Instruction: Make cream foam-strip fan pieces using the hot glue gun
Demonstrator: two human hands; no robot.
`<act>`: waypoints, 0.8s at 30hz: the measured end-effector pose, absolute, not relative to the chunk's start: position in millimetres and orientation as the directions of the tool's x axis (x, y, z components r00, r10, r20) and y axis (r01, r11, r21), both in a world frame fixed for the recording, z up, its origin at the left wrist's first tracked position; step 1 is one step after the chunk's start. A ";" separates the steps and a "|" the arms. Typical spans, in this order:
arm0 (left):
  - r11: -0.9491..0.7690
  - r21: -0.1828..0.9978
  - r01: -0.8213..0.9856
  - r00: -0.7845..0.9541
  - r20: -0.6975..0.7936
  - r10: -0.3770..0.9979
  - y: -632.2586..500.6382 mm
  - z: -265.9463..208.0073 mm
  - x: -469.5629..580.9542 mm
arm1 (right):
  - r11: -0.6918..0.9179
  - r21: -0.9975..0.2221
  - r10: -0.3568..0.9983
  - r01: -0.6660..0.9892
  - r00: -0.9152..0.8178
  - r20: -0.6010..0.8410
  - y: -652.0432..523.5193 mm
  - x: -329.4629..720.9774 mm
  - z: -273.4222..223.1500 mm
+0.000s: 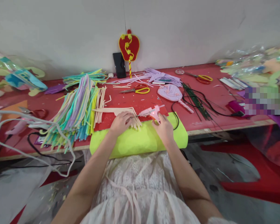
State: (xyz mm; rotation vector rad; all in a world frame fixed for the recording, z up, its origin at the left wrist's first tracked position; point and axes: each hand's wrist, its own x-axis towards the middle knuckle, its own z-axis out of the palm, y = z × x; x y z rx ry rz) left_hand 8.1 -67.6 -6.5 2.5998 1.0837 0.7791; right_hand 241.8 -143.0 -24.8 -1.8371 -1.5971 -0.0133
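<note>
My right hand (164, 127) grips the handle of a pink hot glue gun (147, 111), whose nozzle points left. Its tip reaches the cream pipe cleaners (114, 110), a row laid side by side and bent at a corner on their right end. My left hand (121, 123) is closed over these pipe cleaners near the bend, hiding part of them. Beneath both hands a bright yellow-green sheet (135, 144) curves over the table's front edge. Behind the glue gun sits a round lilac pipe-cleaner piece (170, 92) with a twisted handle.
Left of me lies a big heap of coloured pipe cleaners (77, 105). Yellow-handled scissors (137, 90) rest on the red table (226, 124). A black phone (119, 65) and a red pipe-cleaner fan (133, 46) lean on the wall. Dark green stems (196, 101) and a black cable lie right.
</note>
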 end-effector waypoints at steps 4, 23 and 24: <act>-0.697 0.396 0.597 0.582 0.384 0.717 -68.8 -5.4 9.1 | 0.007 -0.486 0.864 0.874 0.239 0.442 -145.4 242.6 -25.0; -0.652 0.342 0.677 0.571 0.315 0.758 -77.1 1.0 14.2 | -0.014 -0.469 0.868 0.883 0.244 0.433 -147.4 240.9 -23.1; -0.652 0.347 0.674 0.572 0.313 0.758 -76.8 0.7 14.1 | -0.012 -0.469 0.867 0.883 0.243 0.435 -147.2 240.7 -23.0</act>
